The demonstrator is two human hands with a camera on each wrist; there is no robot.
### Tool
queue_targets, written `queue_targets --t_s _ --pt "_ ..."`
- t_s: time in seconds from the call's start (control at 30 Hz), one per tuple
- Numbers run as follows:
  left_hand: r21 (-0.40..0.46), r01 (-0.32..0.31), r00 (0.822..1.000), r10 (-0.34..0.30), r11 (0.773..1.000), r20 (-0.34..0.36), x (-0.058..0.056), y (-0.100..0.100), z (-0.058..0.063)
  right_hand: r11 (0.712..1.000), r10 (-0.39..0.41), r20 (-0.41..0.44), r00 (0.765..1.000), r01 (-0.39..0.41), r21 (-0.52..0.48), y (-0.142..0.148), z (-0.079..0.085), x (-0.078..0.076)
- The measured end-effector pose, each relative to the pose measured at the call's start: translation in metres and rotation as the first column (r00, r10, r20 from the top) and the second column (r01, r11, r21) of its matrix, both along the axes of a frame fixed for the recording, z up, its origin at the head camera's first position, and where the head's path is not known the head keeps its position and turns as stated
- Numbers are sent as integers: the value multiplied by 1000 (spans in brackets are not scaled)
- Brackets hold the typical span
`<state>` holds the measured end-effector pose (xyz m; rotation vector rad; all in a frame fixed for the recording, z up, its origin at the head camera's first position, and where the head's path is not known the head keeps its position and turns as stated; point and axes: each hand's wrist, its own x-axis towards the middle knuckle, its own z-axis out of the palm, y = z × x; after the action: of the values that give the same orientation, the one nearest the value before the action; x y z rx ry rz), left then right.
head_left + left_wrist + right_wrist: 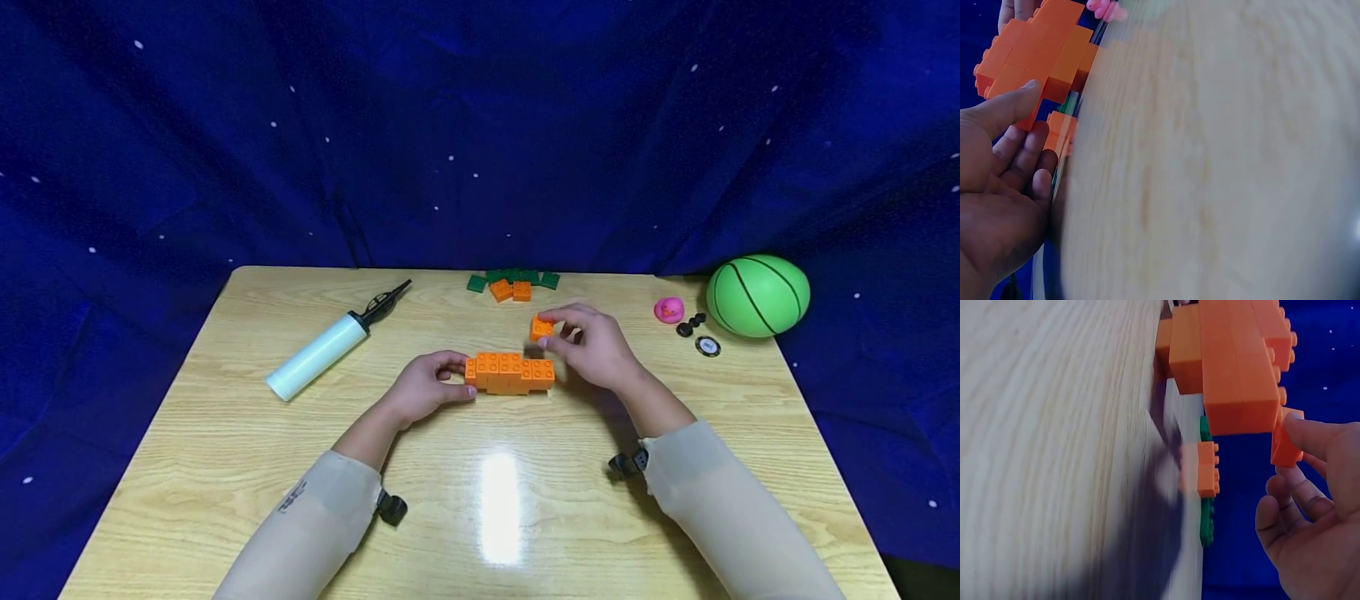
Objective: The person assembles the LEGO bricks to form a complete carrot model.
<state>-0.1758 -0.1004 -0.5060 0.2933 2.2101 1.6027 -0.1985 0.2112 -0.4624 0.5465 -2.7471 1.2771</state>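
Left hand (423, 387): thumb and fingers are bent partway in and hold one end of a stepped assembly of orange plastic studded bricks (508, 373). The thumb lies against the assembly's near face. The assembly is between the two hands, extending rightward from the left fingertips, widest in its upper courses. Whether its base bears on the table cannot be told.

Right hand (596, 346): thumb and fingers pinch a single orange plastic studded brick (540, 328), the gap between them no wider than the brick. This brick is held beyond the assembly's right end, near it but apart in the head view.

Farther out, ahead of the gap between the hands, two loose orange plastic bricks (522, 291) lie in front of a row of flat dark-green plastic studded pieces (513, 276). Ahead and left of the left hand lies a pale cylindrical hand pump with a black nozzle (318, 357). Ahead and right of the right hand are a pink toy duck (669, 311), small black rounded pieces (685, 329), a black-and-white round chip (707, 346) and a green ball with black lines (757, 296). Both forearms extend over a light wood-grain table (562, 517).
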Motion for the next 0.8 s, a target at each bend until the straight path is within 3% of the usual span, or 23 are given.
queue_targets --t_s 0.8 --pt "0 7 1000 -7 1000 -6 -1 0 -3 995 96 -6 995 -96 -12 -3 5 31"
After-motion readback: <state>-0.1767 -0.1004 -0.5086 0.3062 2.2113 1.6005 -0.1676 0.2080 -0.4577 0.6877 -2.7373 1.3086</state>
